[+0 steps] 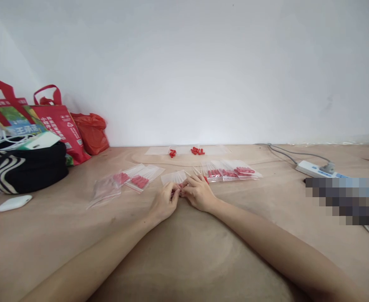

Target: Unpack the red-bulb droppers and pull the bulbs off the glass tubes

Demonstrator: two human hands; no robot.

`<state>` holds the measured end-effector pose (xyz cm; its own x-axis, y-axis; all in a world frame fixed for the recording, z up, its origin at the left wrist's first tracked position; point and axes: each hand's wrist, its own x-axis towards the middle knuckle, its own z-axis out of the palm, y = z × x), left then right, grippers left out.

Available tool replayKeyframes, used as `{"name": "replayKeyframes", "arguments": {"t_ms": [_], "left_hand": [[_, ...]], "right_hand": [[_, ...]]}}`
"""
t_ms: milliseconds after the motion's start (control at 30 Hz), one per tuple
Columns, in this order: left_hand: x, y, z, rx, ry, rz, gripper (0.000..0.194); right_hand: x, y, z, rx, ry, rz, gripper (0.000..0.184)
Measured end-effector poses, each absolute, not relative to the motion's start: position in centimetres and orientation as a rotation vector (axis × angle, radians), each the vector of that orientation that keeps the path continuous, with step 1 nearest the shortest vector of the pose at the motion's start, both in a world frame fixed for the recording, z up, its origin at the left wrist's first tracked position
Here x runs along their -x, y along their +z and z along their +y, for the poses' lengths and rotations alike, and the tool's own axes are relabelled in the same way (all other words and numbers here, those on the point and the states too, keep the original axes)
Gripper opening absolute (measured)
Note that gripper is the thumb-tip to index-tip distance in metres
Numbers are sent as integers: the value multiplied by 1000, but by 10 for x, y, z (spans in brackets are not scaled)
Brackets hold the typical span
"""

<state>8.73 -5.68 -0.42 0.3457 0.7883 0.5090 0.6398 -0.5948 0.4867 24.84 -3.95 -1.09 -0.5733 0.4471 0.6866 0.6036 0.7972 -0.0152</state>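
Observation:
My left hand (166,200) and my right hand (199,193) meet at the middle of the table, both closed at the near edge of a small clear zip bag (173,178). Something red shows between the fingertips inside the bag. Thin pale sticks (197,171) lie by my right hand's knuckles, with a red tip beside them. Filled zip bags of red-ended sticks (230,172) lie to the right. More filled bags (140,181) lie to the left, next to a stack of clear zip bags (105,191).
Loose red pieces (197,151) lie on clear plastic (216,149) near the wall. Shopping bags (57,130), a black striped bag (27,163) and a white device (14,203) stand or lie at left. A power strip (313,168) with a grey cable lies at right.

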Motion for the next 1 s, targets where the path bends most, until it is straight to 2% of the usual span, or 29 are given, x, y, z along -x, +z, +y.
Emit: {"name": "replayKeyframes", "arguments": {"t_ms": [433,900,1000], "left_hand": [[-84,-2,-59,-2326,1074,1257,16],[-86,-6,-59,-2138,1294,1506,17],[-84,-3,-59,-2086,1340,1532,18]], "right_hand": [[-251,-15,-40,682,-407,-2166,22],[-248,-14,-44,573,-484,-2108,18],[-247,-14,-47,605,-359,-2170,16]]}}
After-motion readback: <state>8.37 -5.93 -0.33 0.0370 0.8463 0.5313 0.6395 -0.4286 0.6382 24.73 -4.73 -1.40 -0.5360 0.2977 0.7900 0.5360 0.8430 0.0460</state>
